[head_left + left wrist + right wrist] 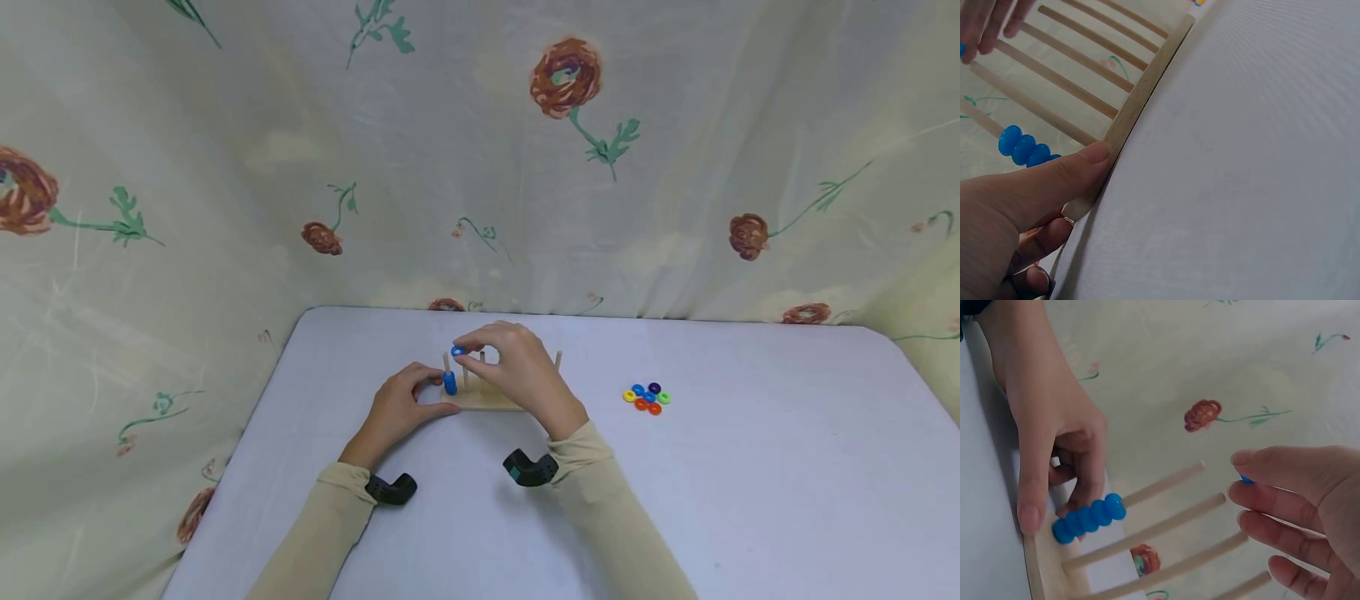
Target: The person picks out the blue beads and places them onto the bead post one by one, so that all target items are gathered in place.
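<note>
Fingers of right hand (517,365) pinch 1 blue bead (457,352) near peg tips (1220,498); left hand (399,408) grips wooden peg rack (486,402) end, beside stacked blue beads (450,383).

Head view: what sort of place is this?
Probably an indoor recording booth, though I can't be sure: floral cloth hangs round a pale table, and the person wears black wrist devices.
</note>
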A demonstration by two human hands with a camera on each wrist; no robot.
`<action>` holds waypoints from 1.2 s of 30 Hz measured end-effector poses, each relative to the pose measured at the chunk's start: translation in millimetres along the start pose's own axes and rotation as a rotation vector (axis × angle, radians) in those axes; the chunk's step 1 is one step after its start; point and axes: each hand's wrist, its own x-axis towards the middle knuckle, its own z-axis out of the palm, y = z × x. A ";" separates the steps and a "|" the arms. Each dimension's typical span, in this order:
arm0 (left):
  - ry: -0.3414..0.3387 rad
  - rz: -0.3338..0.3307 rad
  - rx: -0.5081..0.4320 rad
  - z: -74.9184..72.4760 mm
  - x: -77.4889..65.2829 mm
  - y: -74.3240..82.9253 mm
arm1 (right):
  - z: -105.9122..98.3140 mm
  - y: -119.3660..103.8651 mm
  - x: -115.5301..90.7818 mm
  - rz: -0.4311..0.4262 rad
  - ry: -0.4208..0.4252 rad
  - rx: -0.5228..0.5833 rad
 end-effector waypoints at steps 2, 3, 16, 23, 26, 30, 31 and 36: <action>0.001 0.001 -0.007 0.0 0.1 0.1 | 3.1 -0.9 2.0 0.005 0.000 0.000; 0.001 0.002 -0.009 0.2 0.2 0.1 | 4.5 -1.4 2.9 0.004 0.003 0.000; -0.001 0.011 -0.002 1.7 0.5 0.5 | 17.5 -0.5 5.1 -0.017 0.010 -0.055; 0.007 0.017 -0.003 -1.1 -1.6 2.1 | 21.9 -0.3 5.7 -0.037 0.022 -0.070; 0.000 0.009 -0.001 -1.2 -2.0 2.3 | 23.9 -0.5 5.4 -0.049 0.030 -0.089; -0.003 0.003 0.002 -0.8 -2.1 1.9 | 25.0 -0.9 4.9 -0.054 0.033 -0.106; -0.002 0.006 -0.001 -1.0 -2.2 2.1 | 25.2 -0.8 4.9 -0.053 0.032 -0.109; 0.006 0.017 -0.015 -2.1 -2.3 3.0 | 25.7 0.5 4.6 -0.056 0.037 -0.104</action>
